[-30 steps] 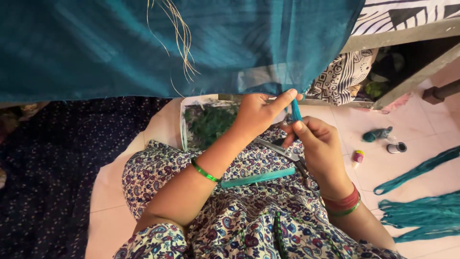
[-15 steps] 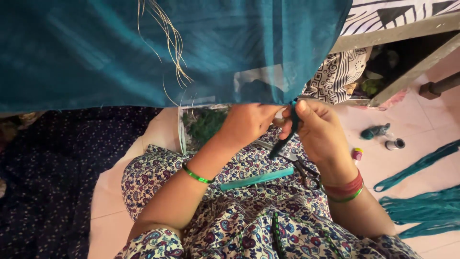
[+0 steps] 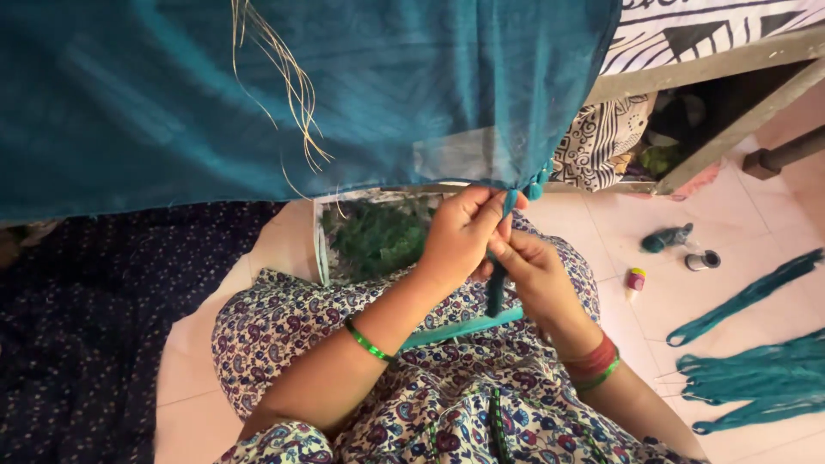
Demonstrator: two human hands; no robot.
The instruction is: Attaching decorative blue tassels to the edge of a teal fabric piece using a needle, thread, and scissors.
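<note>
A wide teal cloth [image 3: 258, 94] hangs across the top of the view, with loose golden threads [image 3: 288, 94] trailing from it. At its lower right edge a teal tassel strand [image 3: 497, 275] hangs down. My left hand [image 3: 460, 236] pinches the strand near the cloth's hem. My right hand [image 3: 533, 275] grips the same strand just below, fingers closed round it. Both hands touch each other above my lap, which is covered by a floral dress [image 3: 447, 395]. A green bangle [image 3: 368, 342] is on my left wrist, red and green bangles [image 3: 595, 365] on my right.
A tray of green material [image 3: 374, 241] lies on the floor ahead of my knees. Teal thread bundles [image 3: 756, 369] lie on the tiles at right, with a teal thread ball [image 3: 666, 239], a small spool [image 3: 703, 259] and a small bottle [image 3: 634, 280]. A dark floral cloth [image 3: 77, 326] lies at left; a wooden frame [image 3: 713, 64] upper right.
Both hands have drawn closer together and lower, now gripping the hanging strand below the hem; the view has shifted slightly, with the cloth's edge lower in frame.
</note>
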